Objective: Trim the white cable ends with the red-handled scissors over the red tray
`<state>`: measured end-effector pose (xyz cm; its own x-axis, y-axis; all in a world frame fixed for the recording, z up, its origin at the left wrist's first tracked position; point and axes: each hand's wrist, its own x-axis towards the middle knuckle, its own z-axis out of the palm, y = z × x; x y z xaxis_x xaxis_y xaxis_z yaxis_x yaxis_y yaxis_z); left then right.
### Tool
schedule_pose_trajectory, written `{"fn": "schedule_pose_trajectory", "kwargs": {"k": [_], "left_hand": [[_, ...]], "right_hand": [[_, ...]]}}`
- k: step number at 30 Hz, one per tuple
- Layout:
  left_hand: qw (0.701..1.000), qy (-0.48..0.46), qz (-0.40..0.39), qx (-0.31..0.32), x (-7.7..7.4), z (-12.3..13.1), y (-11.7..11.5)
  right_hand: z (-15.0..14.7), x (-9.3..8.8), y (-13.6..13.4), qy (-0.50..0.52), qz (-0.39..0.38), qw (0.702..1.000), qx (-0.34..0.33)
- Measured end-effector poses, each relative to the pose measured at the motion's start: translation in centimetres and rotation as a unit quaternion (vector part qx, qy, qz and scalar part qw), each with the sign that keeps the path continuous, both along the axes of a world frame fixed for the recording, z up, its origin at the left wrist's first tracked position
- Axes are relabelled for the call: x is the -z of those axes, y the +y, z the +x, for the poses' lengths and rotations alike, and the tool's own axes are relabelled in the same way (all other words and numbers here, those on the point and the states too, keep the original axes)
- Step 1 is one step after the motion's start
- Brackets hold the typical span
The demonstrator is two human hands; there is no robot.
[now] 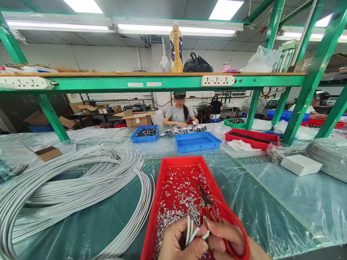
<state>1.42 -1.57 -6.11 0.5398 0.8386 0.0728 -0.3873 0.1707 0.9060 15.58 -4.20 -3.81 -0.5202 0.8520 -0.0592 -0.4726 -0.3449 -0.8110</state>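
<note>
Head view looks down on a plastic-covered surface (284, 202), where both hands meet at the near edge over a red tray (151, 216) scattered with small silvery metal pieces (179, 195). The left hand (180, 243) is closed around a few short white wire ends (189, 229), pinching them upright between thumb and fingers. The right hand (226, 238) grips red-handled scissors (208, 209), its fingers through the loops and the dark blades pointing away over the tray. The wires look light, thin and springy, likely to bend or slip apart unless pinched close to their tips; the scissors are stiff and best held by the handle loops. To the left lies a large coil of grey-white cable (67, 187), limp and bulky. Farther off sit a blue tray (197, 141), another red tray (252, 137) and a small white box (300, 164). On the shelf (108, 74) above stands a tall yellow bottle (176, 48) with printed writing, too small to read; no other label is legible.
</note>
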Motion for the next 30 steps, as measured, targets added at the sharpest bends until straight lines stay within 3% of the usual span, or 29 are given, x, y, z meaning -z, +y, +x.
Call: {"fn": "schedule_pose_trajectory", "kwargs": {"k": [3,8,12,17,21,25,28,30], "left_hand": [[0.999,0.001,0.023,-0.028,-0.4,0.2,0.1],[0.992,0.080,0.065,-0.066,0.8,0.3,0.4],[0.991,0.066,0.067,-0.096,0.6,0.4,0.2],[0.990,0.054,0.054,-0.122,-1.0,0.4,-0.5],[0.992,0.045,0.035,-0.109,-0.5,0.4,-0.3],[0.995,0.017,0.050,-0.082,0.5,0.3,0.0],[1.000,0.002,0.007,-0.018,0.6,-0.1,0.2],[0.999,0.012,-0.032,0.031,0.4,-0.6,0.4]], "right_hand": [[-0.3,-0.1,-0.2,0.006,-0.008,1.000,0.008],[0.0,0.4,0.2,-0.035,0.028,0.998,0.049],[0.1,0.8,0.1,-0.084,0.054,0.991,0.088],[-0.2,0.8,0.2,-0.001,-0.022,1.000,0.014],[-0.2,0.5,0.2,-0.010,-0.016,1.000,0.013],[-0.1,-0.2,0.0,-0.069,0.056,0.989,0.121],[-0.3,-0.6,-0.2,-0.122,0.141,0.964,0.188],[-0.6,-0.6,-0.2,-0.141,0.170,0.958,0.182]]}}
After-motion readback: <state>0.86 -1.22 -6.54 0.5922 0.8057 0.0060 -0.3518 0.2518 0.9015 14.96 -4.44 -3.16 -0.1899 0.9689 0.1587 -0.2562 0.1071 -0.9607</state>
